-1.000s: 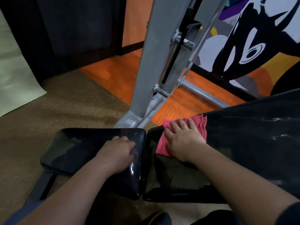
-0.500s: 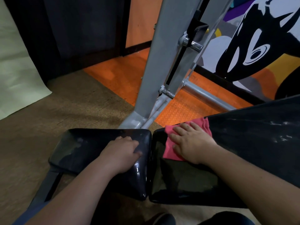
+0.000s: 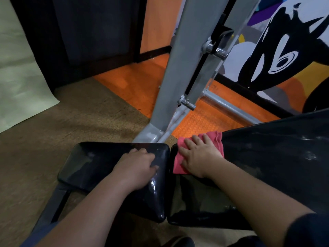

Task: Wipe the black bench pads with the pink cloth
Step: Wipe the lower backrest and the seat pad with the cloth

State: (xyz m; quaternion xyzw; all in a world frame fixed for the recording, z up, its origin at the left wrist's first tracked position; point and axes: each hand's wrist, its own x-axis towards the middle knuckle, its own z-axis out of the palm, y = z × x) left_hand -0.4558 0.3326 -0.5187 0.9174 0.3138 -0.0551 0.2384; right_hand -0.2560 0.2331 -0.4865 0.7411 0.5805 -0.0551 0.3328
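Note:
Two black bench pads lie side by side: a small seat pad (image 3: 92, 163) on the left and a long back pad (image 3: 277, 157) on the right, with a narrow gap between them. My right hand (image 3: 199, 155) lies flat, fingers spread, on the pink cloth (image 3: 178, 164) at the back pad's far left corner, next to the gap. Part of the cloth is hidden under the hand. My left hand (image 3: 137, 168) rests on the seat pad's right end, fingers lightly bent, holding nothing. White smudges mark the back pad further right.
A grey metal rack upright (image 3: 179, 72) and a chrome bar (image 3: 229, 109) stand just beyond the pads on orange rubber flooring (image 3: 135, 82). Brown carpet (image 3: 44, 136) lies to the left. A painted wall (image 3: 284, 50) is at the back right.
My right hand has slid the pink cloth a little along the far corner of the back pad. The left hand has stayed on the seat pad; the camera view has shifted.

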